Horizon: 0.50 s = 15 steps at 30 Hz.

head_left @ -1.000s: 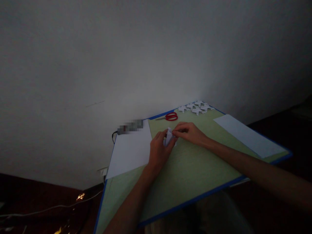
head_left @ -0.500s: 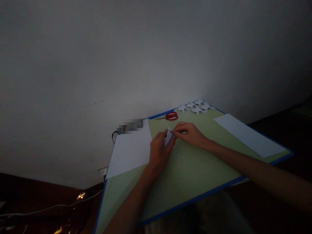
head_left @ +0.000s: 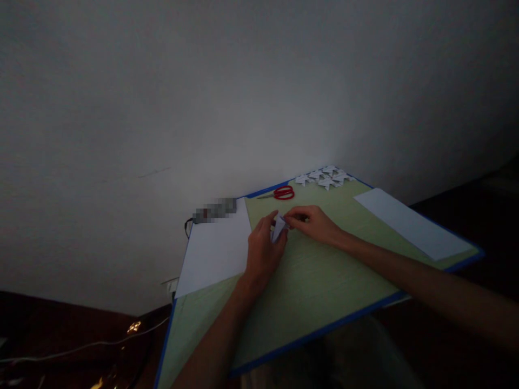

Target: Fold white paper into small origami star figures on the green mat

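Note:
A small folded piece of white paper (head_left: 279, 229) stands just above the green board (head_left: 308, 292). My left hand (head_left: 261, 254) is curled around its left side, thumb and fingers closed on it. From the right, my right hand (head_left: 314, 223) pinches the paper's top edge with its fingertips. Both hands meet near the middle of the board.
Red-handled scissors (head_left: 283, 193) lie beyond the hands. Several small folded white paper shapes (head_left: 325, 176) sit at the board's far corner. A white sheet (head_left: 217, 247) lies left, a white paper strip (head_left: 409, 222) right. The board has a blue rim, a wall behind, and cables on the dark floor at left.
Both hands and the folded paper have shifted a little left and away; the fingers have worked slightly on the paper's top. Nothing else has moved.

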Each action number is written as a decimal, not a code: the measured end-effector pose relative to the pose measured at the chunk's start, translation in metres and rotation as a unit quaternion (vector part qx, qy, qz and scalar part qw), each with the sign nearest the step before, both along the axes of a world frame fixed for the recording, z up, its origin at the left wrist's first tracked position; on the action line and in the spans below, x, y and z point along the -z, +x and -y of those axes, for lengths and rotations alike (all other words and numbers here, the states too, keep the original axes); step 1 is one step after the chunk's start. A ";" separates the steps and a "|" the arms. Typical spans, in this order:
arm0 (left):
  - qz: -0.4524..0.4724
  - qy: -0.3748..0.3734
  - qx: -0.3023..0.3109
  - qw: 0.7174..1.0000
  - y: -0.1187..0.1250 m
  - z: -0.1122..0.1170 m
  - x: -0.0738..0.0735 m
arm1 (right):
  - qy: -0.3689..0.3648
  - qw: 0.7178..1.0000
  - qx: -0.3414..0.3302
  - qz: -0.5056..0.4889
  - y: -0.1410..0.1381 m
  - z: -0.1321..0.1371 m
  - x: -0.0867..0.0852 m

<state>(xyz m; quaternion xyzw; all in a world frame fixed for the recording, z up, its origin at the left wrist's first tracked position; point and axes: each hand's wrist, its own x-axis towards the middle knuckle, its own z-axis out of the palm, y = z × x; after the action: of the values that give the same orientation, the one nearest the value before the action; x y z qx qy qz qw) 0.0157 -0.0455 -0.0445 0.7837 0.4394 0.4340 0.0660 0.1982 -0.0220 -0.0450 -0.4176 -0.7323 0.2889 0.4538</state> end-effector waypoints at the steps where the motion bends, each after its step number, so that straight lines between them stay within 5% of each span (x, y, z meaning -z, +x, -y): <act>1: 0.006 -0.003 0.001 1.000 0.000 0.000 -0.001 | -0.011 1.000 -0.008 -0.008 0.000 -0.001 0.000; 15: 0.028 -0.012 0.020 0.999 0.002 0.005 -0.008 | -0.056 0.995 -0.048 -0.069 0.000 -0.002 -0.001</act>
<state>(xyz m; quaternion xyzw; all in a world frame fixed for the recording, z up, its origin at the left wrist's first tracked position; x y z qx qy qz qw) 0.0180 -0.0508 -0.0366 0.7791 0.4271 0.4487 0.0964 0.1985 -0.0203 -0.0442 -0.3859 -0.7010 0.3792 0.4646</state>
